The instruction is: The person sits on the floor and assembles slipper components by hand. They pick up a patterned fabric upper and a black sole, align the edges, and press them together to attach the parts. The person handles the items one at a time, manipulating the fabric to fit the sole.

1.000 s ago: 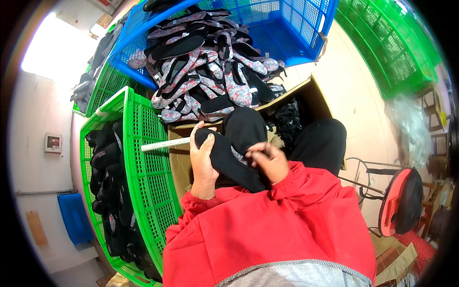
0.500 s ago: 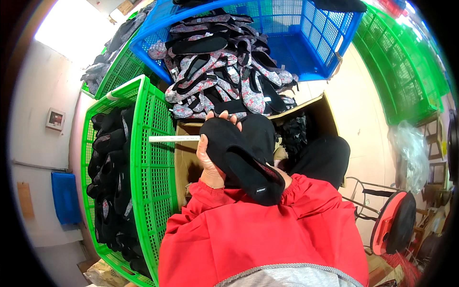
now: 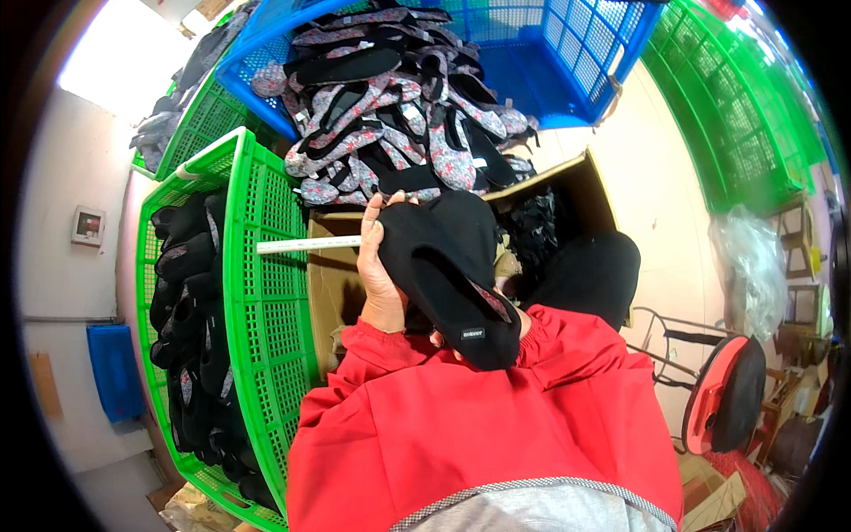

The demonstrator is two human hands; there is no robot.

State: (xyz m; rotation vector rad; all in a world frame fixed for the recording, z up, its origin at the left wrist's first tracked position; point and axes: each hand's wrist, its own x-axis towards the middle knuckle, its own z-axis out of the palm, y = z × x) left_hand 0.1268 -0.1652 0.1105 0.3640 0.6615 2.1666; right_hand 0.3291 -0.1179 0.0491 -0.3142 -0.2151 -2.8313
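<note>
A black slip-on cloth shoe (image 3: 443, 266) with a small label at its heel lies across both my hands, its opening facing up and patterned lining showing at the inner edge. My left hand (image 3: 381, 279) is closed around the toe side, thumb along its edge. A thin white rod (image 3: 308, 245) sticks out leftward from that hand, its other end hidden. My right hand (image 3: 522, 323) is mostly hidden behind the heel, which it supports from below; a little of it shows at the red cuff. Beneath the shoe are my black-trousered knees.
Flower-patterned shoes (image 3: 454, 160) are heaped ahead, spilling from a blue crate (image 3: 598, 71). A green crate (image 3: 270, 266) of black shoes (image 3: 189, 306) stands left. Before me is a cardboard box (image 3: 603, 191) with black plastic. A red-and-black stool (image 3: 727, 395) and stacked green crates (image 3: 718, 115) stand right.
The shoe has turned slightly, its label now facing me more squarely. My left hand's fingers have drawn in along the toe edge. The whole view has shifted slightly.
</note>
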